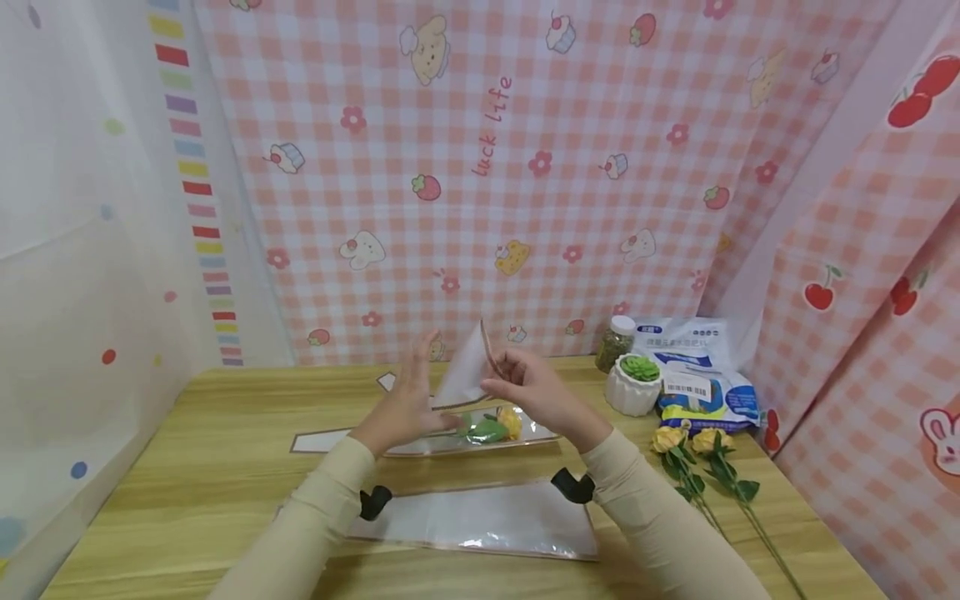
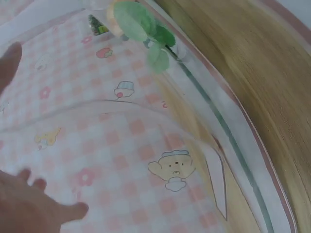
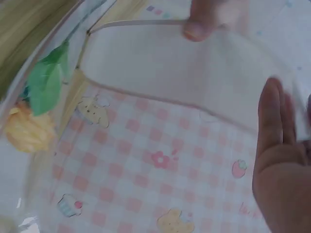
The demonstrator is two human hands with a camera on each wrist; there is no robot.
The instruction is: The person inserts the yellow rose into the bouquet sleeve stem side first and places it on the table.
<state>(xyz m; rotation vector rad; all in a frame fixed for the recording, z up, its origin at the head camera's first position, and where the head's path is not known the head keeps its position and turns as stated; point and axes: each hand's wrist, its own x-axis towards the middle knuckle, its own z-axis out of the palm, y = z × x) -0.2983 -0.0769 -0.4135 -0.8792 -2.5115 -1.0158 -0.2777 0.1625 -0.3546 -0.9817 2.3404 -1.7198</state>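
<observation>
My right hand pinches the brown-edged border of a pale flower sleeve, whose raised part stands up as a pointed flap. To its left, my left hand is spread, its fingers straight and pointing up, with the thumb near the flap's lower edge. Just below both hands lies a yellow rose with green leaves, under clear film. In the left wrist view its green stem runs along the sleeve's curved border. The right wrist view shows the lifted white sheet beside the rose.
Another flat sleeve lies nearer on the wooden table. At the right are two yellow roses, a potted succulent, a lidded jar and printed bags. A checked curtain hangs behind.
</observation>
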